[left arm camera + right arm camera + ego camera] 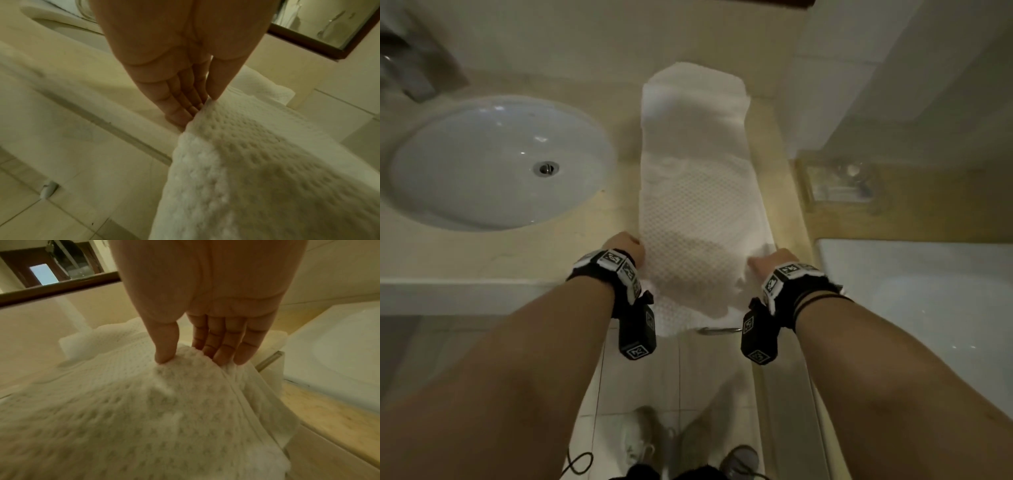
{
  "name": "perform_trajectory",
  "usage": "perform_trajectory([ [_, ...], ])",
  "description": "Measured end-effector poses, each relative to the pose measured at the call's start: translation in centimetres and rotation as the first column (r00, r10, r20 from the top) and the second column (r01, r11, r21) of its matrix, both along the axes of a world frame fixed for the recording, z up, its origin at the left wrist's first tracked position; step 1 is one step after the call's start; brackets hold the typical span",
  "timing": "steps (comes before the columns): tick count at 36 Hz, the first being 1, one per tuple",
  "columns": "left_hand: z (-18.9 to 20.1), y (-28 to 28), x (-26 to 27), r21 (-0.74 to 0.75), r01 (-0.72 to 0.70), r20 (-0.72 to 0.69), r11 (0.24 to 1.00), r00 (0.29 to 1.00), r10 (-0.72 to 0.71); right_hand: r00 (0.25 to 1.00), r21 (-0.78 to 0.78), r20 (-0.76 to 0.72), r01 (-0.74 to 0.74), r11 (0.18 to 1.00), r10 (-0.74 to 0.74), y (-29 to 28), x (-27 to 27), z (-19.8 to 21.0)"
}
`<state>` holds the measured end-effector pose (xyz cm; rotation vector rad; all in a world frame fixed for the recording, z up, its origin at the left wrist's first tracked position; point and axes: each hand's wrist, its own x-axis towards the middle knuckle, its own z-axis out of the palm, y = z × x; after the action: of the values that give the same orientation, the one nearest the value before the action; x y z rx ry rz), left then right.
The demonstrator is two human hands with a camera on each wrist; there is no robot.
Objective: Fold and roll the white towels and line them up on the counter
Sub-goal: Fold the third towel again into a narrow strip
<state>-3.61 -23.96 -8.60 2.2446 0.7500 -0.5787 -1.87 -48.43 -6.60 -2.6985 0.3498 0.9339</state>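
A white waffle-weave towel [695, 192] lies folded into a long strip on the beige counter [500, 253], right of the sink. Its far end reaches the back wall; its near end hangs over the counter's front edge. My left hand [625, 248] is at the strip's left edge near the front. In the left wrist view the thumb and fingers of that hand [202, 104] pinch the towel's [257, 162] edge. My right hand [770, 262] is at the right edge. In the right wrist view it [195, 356] pinches a raised fold of the towel [144, 410], thumb on top.
An oval white sink [500, 161] is set into the counter at the left, with a faucet [410, 75] behind it. A clear tray [842, 185] sits on the ledge at the right. A white tub [928, 291] lies beyond it. A dark-framed mirror [308, 42] hangs above.
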Motion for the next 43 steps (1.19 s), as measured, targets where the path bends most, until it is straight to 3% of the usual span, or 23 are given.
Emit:
perform_trajectory([
  [3, 0.1, -0.6, -0.8, -0.041, -0.031, 0.003, 0.999, 1.0, 0.031, 0.992, 0.123, -0.023, 0.129, 0.984, -0.127, -0.8, 0.3, -1.0],
  [11, 0.4, -1.7, -1.9, -0.227, -0.116, 0.001, 0.967, 0.993, 0.119, 0.994, 0.241, 0.046, 0.087, 0.967, -0.101, -2.6, 1.1, -0.1],
  [18, -0.2, -2.5, -3.1, -0.079, 0.015, -0.082, 0.997, 0.996, -0.022, 0.984, 0.28, 0.096, 0.117, 0.953, -0.15, -4.3, 1.2, -1.4],
  [22, -0.5, -3.1, -3.0, -0.017, 0.006, -0.009, 1.0, 1.0, -0.006, 0.977, 0.339, 0.116, 0.129, 0.932, -0.178, -5.7, 0.5, -2.1],
  [25, -0.5, -3.2, -2.9, -0.017, -0.01, -0.004, 1.0, 1.0, 0.009, 0.98, 0.441, 0.037, 0.158, 0.883, -0.194, -7.1, 0.4, -3.2],
  [31, -0.4, -3.1, -2.6, -0.056, 0.003, -0.067, 0.998, 0.998, -0.007, 1.0, 0.351, -0.013, -0.002, 0.936, 0.007, -8.5, -1.0, -3.9],
  [39, -0.6, -2.8, -3.1, 0.024, -0.025, -0.036, 0.999, 0.999, 0.026, 0.997, 0.174, 0.007, -0.079, 0.982, 0.079, -6.8, -1.5, -2.6],
  [43, -0.6, -3.1, -2.7, 0.091, -0.011, -0.062, 0.996, 0.998, 0.017, 0.998, 0.18, 0.037, -0.048, 0.983, 0.042, -6.6, -0.9, -2.1],
])
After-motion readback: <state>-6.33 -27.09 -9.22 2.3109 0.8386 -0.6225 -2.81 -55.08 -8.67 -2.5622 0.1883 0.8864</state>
